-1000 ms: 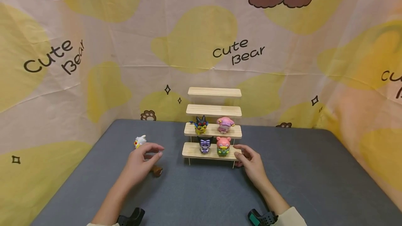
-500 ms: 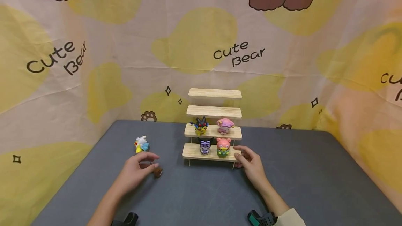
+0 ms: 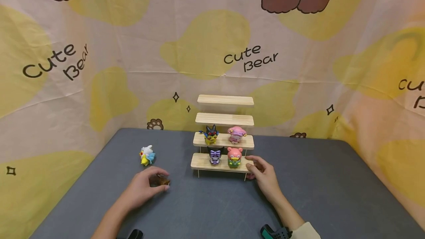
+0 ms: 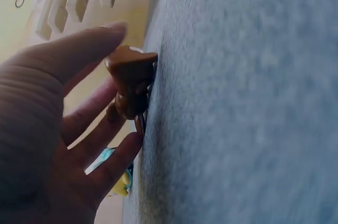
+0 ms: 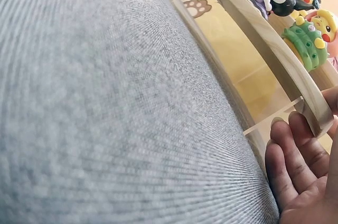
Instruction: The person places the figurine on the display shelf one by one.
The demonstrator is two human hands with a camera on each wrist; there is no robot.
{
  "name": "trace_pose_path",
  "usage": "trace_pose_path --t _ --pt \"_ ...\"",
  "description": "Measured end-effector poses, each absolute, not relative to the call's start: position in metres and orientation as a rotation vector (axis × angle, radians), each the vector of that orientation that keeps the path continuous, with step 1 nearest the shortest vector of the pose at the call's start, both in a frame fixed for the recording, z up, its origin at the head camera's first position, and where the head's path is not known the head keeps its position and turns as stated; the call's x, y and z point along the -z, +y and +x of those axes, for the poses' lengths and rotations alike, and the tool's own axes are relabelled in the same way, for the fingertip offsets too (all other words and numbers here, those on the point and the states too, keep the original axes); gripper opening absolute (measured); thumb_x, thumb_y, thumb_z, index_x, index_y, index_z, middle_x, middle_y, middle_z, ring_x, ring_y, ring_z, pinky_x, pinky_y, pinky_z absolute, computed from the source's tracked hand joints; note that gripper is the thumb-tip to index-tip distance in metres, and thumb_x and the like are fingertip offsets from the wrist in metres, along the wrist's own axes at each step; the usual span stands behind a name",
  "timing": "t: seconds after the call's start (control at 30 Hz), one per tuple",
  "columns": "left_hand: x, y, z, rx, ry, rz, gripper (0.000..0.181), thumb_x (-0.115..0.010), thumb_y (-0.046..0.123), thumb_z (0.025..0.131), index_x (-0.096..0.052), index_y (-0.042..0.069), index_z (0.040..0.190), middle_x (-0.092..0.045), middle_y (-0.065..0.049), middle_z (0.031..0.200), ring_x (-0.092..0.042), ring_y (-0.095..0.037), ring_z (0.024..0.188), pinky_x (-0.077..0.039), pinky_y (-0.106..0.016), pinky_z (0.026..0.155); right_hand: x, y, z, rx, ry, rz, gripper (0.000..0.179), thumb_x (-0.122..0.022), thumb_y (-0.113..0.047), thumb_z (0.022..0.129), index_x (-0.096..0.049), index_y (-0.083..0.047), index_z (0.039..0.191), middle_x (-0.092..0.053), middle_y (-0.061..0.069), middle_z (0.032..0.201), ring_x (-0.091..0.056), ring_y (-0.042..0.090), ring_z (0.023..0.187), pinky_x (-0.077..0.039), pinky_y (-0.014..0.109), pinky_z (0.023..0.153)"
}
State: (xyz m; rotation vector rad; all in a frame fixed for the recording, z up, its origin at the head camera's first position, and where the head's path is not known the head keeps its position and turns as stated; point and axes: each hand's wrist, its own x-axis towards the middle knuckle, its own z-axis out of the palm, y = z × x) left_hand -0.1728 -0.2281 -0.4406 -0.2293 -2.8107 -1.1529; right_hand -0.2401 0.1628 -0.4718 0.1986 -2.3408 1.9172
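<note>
- The left hand (image 3: 141, 189) is spreading its fingers and thumb around a glossy brown figurine (image 4: 131, 78); whether the fingertips are touching it, I cannot tell.
- That brown figurine is lying on the grey, fabric-textured tabletop (image 3: 206, 209), nearer the left edge than the right.
- A small white, blue and yellow figurine (image 3: 147, 155) is sitting beyond the left hand, towards the far left corner of the surface.
- The right hand (image 3: 265, 180) is pinching a four-tier stand of pale wooden planks on clear supports (image 3: 224, 119) — gripping the right end of the lowest plank, with fingers bending beneath it.
- The stand is standing near the middle of the tabletop's far edge.
- On its lowest plank, a purple-and-black figurine with a bow (image 3: 215, 156) is standing just beside a pink-and-green figurine (image 3: 234, 158).
- On the next plank up, a black, blue and yellow figurine (image 3: 210, 135) is standing towards the left end — a rounded pink figurine (image 3: 236, 135) towards the right.
- Behind, a cream-and-yellow cloth printed "Cute Bear" (image 3: 199, 47) is hanging.
</note>
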Motion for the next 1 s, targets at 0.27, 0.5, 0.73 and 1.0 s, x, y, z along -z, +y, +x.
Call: trace_pose_path --t 0.27,0.5,0.73,1.0 --pt "0.446 -0.227 -0.173 0.999 -2.926 -0.245 0.03 -0.087 0.023 0.078 -0.074 0.026 0.105 -0.069 0.009 0.103 -0.061 -0.007 0.094 -0.052 -0.029 0.083 0.473 0.16 -0.24 -1.921 -2.351 0.202 0.025 -0.067 -0.015 0.097 -0.069 -0.008 0.121 -0.067 0.011 0.084 -0.067 0.013 0.07 -0.056 0.027 0.065" --pt "0.45 -0.223 -0.174 0.927 -2.931 -0.187 0.027 -0.086 0.02 0.08 -0.074 0.026 0.103 -0.07 0.01 0.1 -0.061 -0.006 0.094 -0.051 -0.033 0.084 0.473 0.16 -0.24 -1.923 -2.348 0.207 0.025 -0.067 -0.015 0.097 -0.069 -0.008 0.121 -0.066 0.012 0.084 -0.067 0.014 0.07 -0.057 0.027 0.065" --pt "0.451 -0.216 -0.177 1.131 -2.868 -0.098 0.029 -0.082 0.023 0.085 -0.073 0.022 0.112 -0.072 0.009 0.101 -0.062 -0.006 0.091 -0.053 -0.026 0.083 0.472 0.161 -0.24 -1.916 -2.348 0.191 0.025 -0.067 -0.014 0.097 -0.069 -0.007 0.121 -0.066 0.012 0.082 -0.067 0.013 0.068 -0.057 0.027 0.064" --pt "0.449 -0.21 -0.178 1.389 -2.75 -0.013 0.037 -0.073 0.029 0.093 -0.068 0.016 0.127 -0.072 -0.001 0.113 -0.063 -0.011 0.094 -0.052 -0.022 0.077 0.471 0.162 -0.241 -1.921 -2.345 0.189 0.025 -0.066 -0.011 0.097 -0.069 -0.006 0.12 -0.066 0.011 0.08 -0.066 0.013 0.066 -0.057 0.027 0.063"
